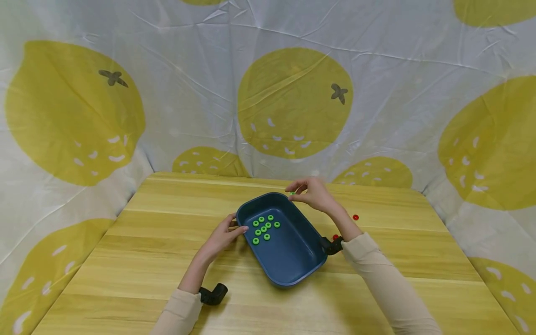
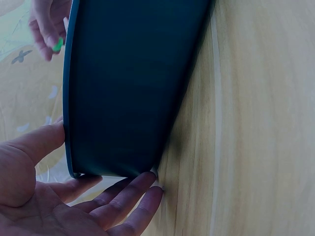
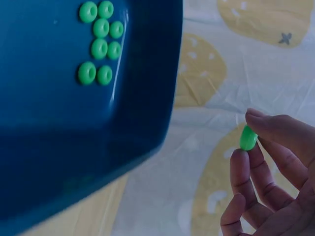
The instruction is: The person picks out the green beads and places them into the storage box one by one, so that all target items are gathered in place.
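A dark blue rectangular tub [image 1: 289,263] stands at an angle on the table, with several green ring-shaped beads [image 1: 264,229] lying on its floor toward the far left. My left hand [image 1: 221,236] holds the tub at its left far corner: the thumb lies over the rim and the fingers [image 2: 130,196] touch the outer wall. Beyond the tub's far right corner, my right hand [image 1: 313,193] pinches one green bead [image 3: 248,138] between thumb and fingertips. That bead is above rim height, outside the tub wall in the right wrist view.
Two red beads lie on the wooden table [image 1: 176,251] right of the tub: one red bead [image 1: 356,217] farther off, another red bead [image 1: 335,237] partly behind the right wrist's black camera mount [image 1: 332,245]. A lemon-patterned cloth [image 1: 188,93] hangs behind the table and at both sides.
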The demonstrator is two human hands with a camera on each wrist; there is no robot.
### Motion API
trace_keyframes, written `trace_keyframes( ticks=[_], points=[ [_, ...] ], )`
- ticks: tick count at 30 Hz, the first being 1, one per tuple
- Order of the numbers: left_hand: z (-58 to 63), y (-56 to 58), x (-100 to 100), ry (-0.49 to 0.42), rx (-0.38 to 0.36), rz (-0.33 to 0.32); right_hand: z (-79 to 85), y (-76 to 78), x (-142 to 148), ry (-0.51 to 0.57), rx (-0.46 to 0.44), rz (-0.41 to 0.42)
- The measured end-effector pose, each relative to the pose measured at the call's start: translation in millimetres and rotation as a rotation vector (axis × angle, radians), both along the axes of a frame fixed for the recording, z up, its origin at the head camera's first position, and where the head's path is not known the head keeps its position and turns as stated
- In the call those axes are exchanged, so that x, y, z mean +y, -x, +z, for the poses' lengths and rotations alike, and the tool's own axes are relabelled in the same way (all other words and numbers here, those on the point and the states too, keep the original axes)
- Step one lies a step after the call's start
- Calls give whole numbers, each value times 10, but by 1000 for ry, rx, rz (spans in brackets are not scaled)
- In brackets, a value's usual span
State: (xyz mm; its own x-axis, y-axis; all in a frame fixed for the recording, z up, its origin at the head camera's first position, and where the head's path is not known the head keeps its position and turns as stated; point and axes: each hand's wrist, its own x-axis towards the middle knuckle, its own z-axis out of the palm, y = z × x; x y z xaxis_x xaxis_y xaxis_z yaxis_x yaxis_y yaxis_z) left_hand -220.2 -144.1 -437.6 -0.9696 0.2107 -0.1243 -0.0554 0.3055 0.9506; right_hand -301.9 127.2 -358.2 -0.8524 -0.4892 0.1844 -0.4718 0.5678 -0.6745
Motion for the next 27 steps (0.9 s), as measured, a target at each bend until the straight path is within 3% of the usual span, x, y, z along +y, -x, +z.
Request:
trace_keyframes(
  ticks=[9,18,27],
  points=[
    [5,-3,1,0,-3,-2,-131,24,-347,13,-25,105],
    [-5,5,-9,5,-5,-6,-328,16,-665,-130,-54,175],
    [-25,12,1,-2,-17,3,-441,-35,-882,-200,-62,213]
  ],
)
